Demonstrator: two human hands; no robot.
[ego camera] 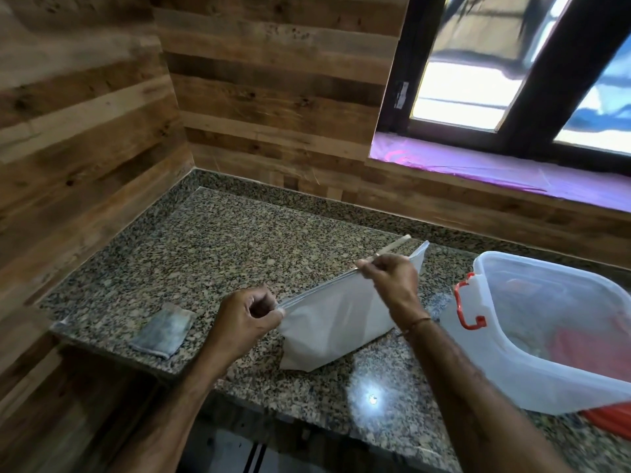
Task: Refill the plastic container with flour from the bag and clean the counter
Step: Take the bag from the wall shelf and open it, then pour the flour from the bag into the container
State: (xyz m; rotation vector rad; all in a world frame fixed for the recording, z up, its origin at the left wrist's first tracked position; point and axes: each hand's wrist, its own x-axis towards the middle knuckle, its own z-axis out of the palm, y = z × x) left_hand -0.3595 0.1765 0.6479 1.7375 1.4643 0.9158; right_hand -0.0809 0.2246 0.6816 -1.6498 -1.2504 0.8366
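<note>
A white flour bag [336, 322] stands on the speckled granite counter [211, 254], its top edge closed by a long thin clip bar [396, 249] that sticks out past the bag. My left hand [244, 322] pinches the near end of the bag's top edge. My right hand [389, 279] grips the top edge and the bar farther along. To the right stands the translucent plastic container [546, 336] without a lid, with a red latch handle [466, 305] on its near end. A little flour lies in its bottom.
A folded grey cloth [164, 331] lies on the counter at the left. Something red, perhaps the lid [611, 421], shows under the container's right side. Wood-panelled walls close the corner at left and back. A window with a purple-covered sill [495, 169] is at the upper right.
</note>
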